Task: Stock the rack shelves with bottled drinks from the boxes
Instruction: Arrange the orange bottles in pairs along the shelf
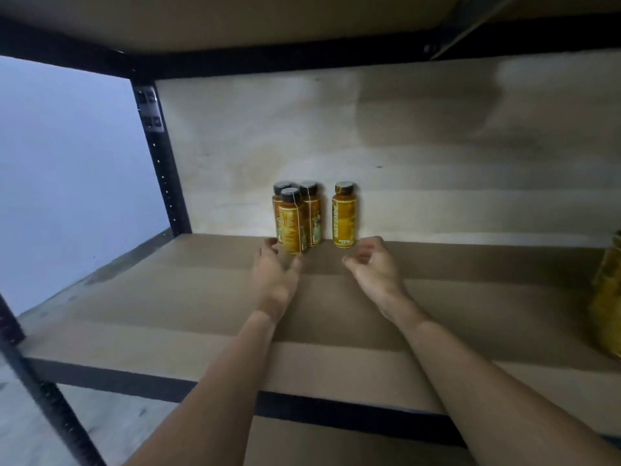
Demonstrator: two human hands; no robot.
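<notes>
Three orange drink bottles with black caps (293, 220) stand bunched together at the back of the brown shelf board (168, 297). A fourth like bottle (344, 215) stands alone just to their right, against the back panel. My left hand (274, 274) lies just in front of the cluster, fingers spread and relaxed around the base of the nearest bottle, holding nothing. My right hand (371, 260) hovers just in front of the lone bottle, fingers loosely curled and empty.
A black metal upright (161, 163) stands at the shelf's left rear corner, and another post (43, 398) at the front left. The shelf above (302, 25) hangs low overhead. More orange bottles (608, 297) sit at the right edge, blurred.
</notes>
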